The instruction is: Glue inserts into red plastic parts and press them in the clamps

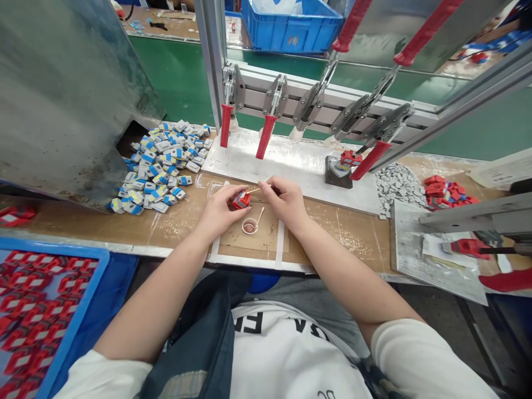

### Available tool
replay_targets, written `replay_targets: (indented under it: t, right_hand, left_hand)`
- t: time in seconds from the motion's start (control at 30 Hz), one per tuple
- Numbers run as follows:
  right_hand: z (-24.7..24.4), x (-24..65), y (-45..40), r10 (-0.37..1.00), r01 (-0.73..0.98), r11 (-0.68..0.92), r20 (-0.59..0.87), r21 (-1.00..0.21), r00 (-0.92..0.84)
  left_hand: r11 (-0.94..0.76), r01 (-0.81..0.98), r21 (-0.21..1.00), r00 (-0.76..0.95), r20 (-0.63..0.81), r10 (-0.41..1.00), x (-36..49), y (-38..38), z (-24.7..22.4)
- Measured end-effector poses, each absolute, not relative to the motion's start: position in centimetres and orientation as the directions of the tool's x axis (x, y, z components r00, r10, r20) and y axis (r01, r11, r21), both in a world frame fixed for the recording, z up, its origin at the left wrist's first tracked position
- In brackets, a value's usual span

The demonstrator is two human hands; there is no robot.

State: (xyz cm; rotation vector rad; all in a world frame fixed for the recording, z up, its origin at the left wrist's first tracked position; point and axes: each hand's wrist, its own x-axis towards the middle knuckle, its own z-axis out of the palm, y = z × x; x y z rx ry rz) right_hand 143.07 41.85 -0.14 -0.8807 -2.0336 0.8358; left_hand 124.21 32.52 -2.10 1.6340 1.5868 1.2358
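My left hand [224, 211] is closed around a small red plastic part [240, 200] with dark edges, held above the bench. Between the thumb and fingers of my right hand [286, 200] is a thin pale stick [253, 190], perhaps a cotton swab; its tip reaches the red part. Just below both hands stands a small clear cup [250, 225] with a little brownish content. A second swab [261, 214] leans in that cup. What the stick's tip touches on the red part is too small to make out.
Grey, blue and yellow pieces [160, 166] are heaped at left. Toggle clamps with red handles [266, 137] line a rail ahead; a red part sits in a dark fixture [337, 173]. Small grey pieces [399, 185] and red parts [449, 193] lie right. A blue tray [103, 260] holds red parts.
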Motion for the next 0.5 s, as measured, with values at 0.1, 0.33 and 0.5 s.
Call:
replay_targets:
  t: [0.1,0.33,0.5]
  right_hand:
    - [-0.14,143.26,42.03,0.785,0.315,0.575,0.401,-0.756,-0.471]
    - [0.15,143.53,41.76,0.716,0.250,0.611,0.390,-0.751,-0.579]
    - [0.21,143.07,41.91,0.705,0.179,0.597,0.405,-0.782,-0.582]
  left_hand:
    - [-0.164,0.464,0.871,-0.117,0.243,0.963,124.24,32.46,-2.05]
    - [-0.179,0.528,0.830,-0.117,0.280,0.953,124.41,32.39,-1.63]
    - [-0.216,0.539,0.814,-0.070,0.299,0.952,124.38,32.53,-1.70]
